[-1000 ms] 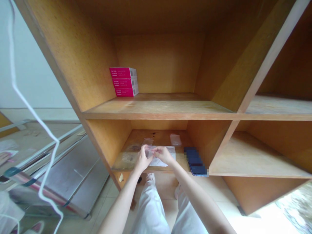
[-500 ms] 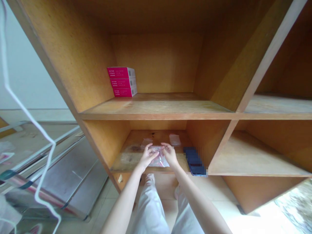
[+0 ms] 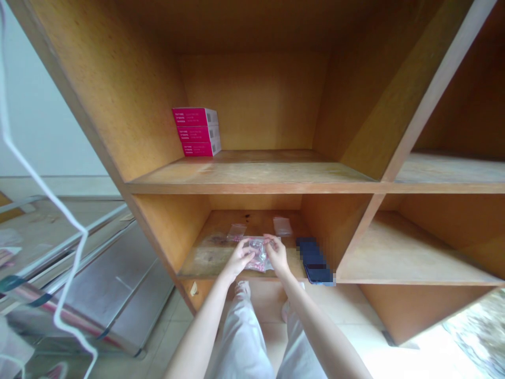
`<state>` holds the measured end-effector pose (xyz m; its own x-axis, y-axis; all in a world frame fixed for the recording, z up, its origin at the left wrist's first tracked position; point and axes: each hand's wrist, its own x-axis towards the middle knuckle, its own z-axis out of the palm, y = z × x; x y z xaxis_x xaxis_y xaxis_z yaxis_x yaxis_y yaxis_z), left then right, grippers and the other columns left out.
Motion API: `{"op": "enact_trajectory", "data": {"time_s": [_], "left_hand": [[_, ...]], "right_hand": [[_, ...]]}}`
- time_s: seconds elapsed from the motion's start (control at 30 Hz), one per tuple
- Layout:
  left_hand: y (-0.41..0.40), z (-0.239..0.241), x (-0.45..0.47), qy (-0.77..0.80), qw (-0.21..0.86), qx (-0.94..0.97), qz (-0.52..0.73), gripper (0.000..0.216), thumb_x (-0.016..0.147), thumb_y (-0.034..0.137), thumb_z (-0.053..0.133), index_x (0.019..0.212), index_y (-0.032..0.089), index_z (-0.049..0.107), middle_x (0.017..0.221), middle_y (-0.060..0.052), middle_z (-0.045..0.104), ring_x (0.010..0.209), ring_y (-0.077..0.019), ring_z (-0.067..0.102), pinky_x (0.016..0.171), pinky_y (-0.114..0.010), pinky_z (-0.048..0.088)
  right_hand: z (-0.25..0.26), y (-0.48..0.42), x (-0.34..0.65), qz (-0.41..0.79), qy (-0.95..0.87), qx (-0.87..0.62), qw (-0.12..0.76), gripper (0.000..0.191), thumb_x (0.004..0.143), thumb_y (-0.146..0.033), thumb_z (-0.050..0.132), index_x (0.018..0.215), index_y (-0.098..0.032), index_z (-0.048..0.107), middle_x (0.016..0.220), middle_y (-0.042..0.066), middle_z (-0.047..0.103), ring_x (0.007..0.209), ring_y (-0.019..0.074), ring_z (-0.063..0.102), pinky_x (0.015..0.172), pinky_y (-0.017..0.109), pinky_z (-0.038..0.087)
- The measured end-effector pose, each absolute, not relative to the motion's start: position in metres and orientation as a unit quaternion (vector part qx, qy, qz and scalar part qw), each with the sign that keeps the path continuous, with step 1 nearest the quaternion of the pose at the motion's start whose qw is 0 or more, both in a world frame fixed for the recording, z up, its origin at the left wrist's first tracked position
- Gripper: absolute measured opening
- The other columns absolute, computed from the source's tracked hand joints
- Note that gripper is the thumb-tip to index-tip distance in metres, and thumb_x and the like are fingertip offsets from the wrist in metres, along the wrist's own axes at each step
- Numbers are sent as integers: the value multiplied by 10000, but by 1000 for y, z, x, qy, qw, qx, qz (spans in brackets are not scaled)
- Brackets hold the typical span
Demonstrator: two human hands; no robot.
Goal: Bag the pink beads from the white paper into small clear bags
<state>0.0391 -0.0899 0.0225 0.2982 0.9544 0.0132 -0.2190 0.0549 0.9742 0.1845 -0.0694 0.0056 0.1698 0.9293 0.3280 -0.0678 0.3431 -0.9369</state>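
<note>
Between my two hands is a clear plastic bag [image 3: 258, 258] with small pinkish things in it, over the front of the lower shelf [image 3: 205, 258]. My left hand [image 3: 239, 259] grips the bag's left side, thumb bent inward. On the other side, my right hand [image 3: 275, 252] pinches its upper right part. Just behind my left hand lies a small clear bag [image 3: 236, 230] with some pinkish bits by its lower edge. Another flat clear bag [image 3: 282, 227] rests farther back, behind my right hand.
A dark blue phone-like object [image 3: 315, 260], partly pixelated, lies at the shelf's right. Pink boxes [image 3: 196, 132] are stacked on the upper shelf. A white cable [image 3: 47, 189] hangs at the left, before a metal-framed unit [image 3: 118, 279]. A wooden divider [image 3: 361, 237] bounds the right side.
My hands have come slightly lower and the bag between them looks more bunched, its pinkish contents showing more clearly. The small bag behind my left hand is less covered.
</note>
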Motion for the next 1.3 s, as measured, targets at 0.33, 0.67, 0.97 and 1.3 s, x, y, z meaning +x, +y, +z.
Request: {"op": "enact_trajectory", "data": {"time_s": [0.33,0.67,0.97,1.3], "left_hand": [[-83,16,33,387,645,488,443,410,713,406,596,1019,151,497,829,-104,669,708,-201,653,608,-306,526],[-84,5,35,417,607,472,484,366,705,455,573,891,141,544,705,-71,676,572,-188,647,514,-282,522],[-85,7,33,419,623,435,497,345,681,427,601,858,132,573,653,-55,670,578,-200,646,519,-304,525],[-82,0,31,419,618,401,531,255,656,352,597,787,135,567,704,-39,670,531,-190,638,455,-282,502]], "right_hand": [[-9,-74,181,410,-509,-415,633,278,713,-365,548,908,-172,592,769,43,604,604,133,532,471,211,406],[-7,-76,180,482,-492,-397,607,274,701,-384,563,878,-174,548,623,-14,534,401,62,364,366,180,290],[-10,-76,179,483,-510,-391,594,265,697,-433,560,687,-170,536,498,-54,436,414,68,344,402,185,262],[-11,-76,181,471,-542,-393,574,294,709,-459,550,647,-173,517,513,-40,439,456,83,368,414,184,268]]}}
